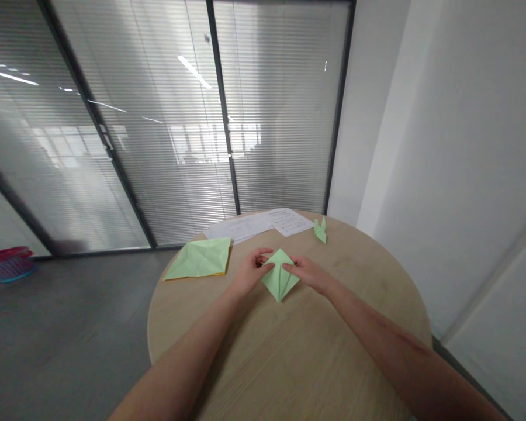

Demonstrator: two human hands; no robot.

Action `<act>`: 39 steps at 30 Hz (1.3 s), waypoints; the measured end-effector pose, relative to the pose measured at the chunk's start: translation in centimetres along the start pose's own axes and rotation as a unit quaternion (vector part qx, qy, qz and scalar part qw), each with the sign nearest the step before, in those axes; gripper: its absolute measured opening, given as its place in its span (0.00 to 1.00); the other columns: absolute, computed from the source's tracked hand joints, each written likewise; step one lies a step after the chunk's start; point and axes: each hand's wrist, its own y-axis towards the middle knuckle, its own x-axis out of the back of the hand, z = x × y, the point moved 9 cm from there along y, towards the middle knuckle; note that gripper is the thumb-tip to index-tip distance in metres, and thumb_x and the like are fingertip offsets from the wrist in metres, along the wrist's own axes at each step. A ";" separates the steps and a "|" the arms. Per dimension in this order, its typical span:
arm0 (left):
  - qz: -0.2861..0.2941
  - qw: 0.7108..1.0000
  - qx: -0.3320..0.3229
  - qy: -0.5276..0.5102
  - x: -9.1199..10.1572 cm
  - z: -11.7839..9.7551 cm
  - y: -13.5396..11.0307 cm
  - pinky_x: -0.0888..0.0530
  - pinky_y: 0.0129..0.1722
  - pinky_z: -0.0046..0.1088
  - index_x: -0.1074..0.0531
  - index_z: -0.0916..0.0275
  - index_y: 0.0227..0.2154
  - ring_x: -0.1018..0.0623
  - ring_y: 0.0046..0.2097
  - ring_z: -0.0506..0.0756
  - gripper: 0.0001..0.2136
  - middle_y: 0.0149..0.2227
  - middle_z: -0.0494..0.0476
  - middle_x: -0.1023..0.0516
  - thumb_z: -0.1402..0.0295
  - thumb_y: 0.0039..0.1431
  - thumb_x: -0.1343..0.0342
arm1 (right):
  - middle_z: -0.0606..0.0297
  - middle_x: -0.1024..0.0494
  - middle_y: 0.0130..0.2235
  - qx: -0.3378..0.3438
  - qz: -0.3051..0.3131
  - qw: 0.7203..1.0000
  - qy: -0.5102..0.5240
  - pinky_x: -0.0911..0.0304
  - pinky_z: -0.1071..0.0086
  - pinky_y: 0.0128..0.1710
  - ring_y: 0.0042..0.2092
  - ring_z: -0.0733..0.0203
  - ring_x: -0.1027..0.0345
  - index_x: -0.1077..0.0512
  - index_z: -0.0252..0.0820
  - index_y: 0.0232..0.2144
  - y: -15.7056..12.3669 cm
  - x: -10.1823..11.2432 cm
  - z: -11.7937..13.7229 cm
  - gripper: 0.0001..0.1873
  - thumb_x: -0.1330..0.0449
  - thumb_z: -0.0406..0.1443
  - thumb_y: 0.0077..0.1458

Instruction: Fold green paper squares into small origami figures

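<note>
A light green sheet of origami paper (280,286), folded into a diamond with a crease down its middle, is held between my two hands over the round table. My left hand (253,272) grips its left corner, thumb on the front face and fingers curled behind. On the right corner my right hand (309,272) pinches in the same way, its thumb pressing near the centre crease. The fingers behind the paper are partly hidden. One point of the diamond faces me.
Left on the wooden table (263,362) lies a stack of green paper (200,258) with a yellow edge below. Printed sheets (290,222) lie at the back, beside a small folded green paper figure (319,230). A basket (9,264) stands on the floor.
</note>
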 end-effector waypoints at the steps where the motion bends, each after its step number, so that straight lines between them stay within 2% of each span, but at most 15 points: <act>1: -0.003 1.000 0.000 0.005 0.0 -0.1 0.0 0.33 0.30 0.26 0.29 0.64 0.47 0.28 0.29 0.51 0.21 0.26 0.49 0.28 0.64 0.49 0.38 | 0.59 0.21 0.37 0.003 0.002 1.000 -0.002 0.36 0.65 0.41 0.39 0.55 0.29 0.24 0.37 0.38 0.0 0.0 0.0 0.22 0.41 0.50 0.54; 12: -0.022 1.000 -0.007 0.000 0.0 0.4 0.2 0.36 0.26 0.24 0.26 0.66 0.42 0.31 0.25 0.49 0.18 0.22 0.47 0.32 0.64 0.48 0.38 | 0.60 0.21 0.38 0.024 -0.032 0.995 -0.091 0.36 0.68 0.37 0.38 0.55 0.29 0.23 0.37 0.38 -0.2 0.4 1.3 0.19 0.40 0.47 0.53; 16: -0.017 1.000 -0.007 -0.015 -0.3 0.5 0.2 0.35 0.26 0.24 0.26 0.66 0.42 0.30 0.25 0.49 0.19 0.23 0.48 0.30 0.63 0.47 0.37 | 0.60 0.21 0.38 0.026 -0.042 0.995 -0.089 0.36 0.67 0.37 0.38 0.55 0.29 0.23 0.36 0.39 -0.1 0.6 1.2 0.20 0.40 0.47 0.53; 19: -0.001 0.998 0.023 -0.060 -0.7 1.0 0.1 0.32 0.28 0.25 0.26 0.66 0.42 0.27 0.28 0.51 0.20 0.26 0.51 0.25 0.60 0.48 0.36 | 0.60 0.21 0.37 0.026 -0.058 0.996 -0.059 0.36 0.67 0.37 0.37 0.55 0.29 0.23 0.36 0.39 0.1 1.0 0.7 0.20 0.40 0.47 0.53; 24: 0.032 0.989 0.100 -0.101 -1.3 2.4 -0.4 0.27 0.33 0.30 0.23 0.67 0.33 0.24 0.32 0.54 0.17 0.31 0.58 0.22 0.56 0.49 0.37 | 0.60 0.21 0.36 0.037 -0.087 0.995 -0.016 0.35 0.66 0.37 0.37 0.55 0.29 0.24 0.37 0.40 0.4 1.9 0.2 0.21 0.41 0.48 0.53; 31: 0.043 0.984 0.126 -0.116 -1.9 3.1 -0.5 0.25 0.36 0.32 0.23 0.68 0.35 0.22 0.35 0.56 0.18 0.34 0.61 0.19 0.56 0.47 0.35 | 0.61 0.21 0.37 0.038 -0.127 0.991 -0.018 0.35 0.65 0.38 0.37 0.54 0.29 0.24 0.41 0.36 0.2 2.4 0.7 0.17 0.43 0.48 0.55; 36: 0.065 0.976 0.166 -0.128 -2.7 3.8 -0.9 0.25 0.34 0.31 0.24 0.67 0.34 0.22 0.31 0.54 0.20 0.32 0.60 0.20 0.54 0.47 0.36 | 0.61 0.21 0.36 0.050 -0.151 0.987 -0.007 0.36 0.66 0.36 0.36 0.55 0.30 0.25 0.41 0.36 0.0 2.7 1.0 0.18 0.42 0.48 0.54; 39: 0.076 0.978 0.166 -0.100 -3.0 3.8 -1.0 0.26 0.32 0.30 0.24 0.67 0.31 0.24 0.29 0.53 0.20 0.29 0.58 0.21 0.52 0.47 0.37 | 0.61 0.21 0.35 0.047 -0.161 0.986 -0.007 0.36 0.68 0.34 0.35 0.56 0.30 0.25 0.41 0.36 0.1 2.9 0.6 0.18 0.43 0.49 0.54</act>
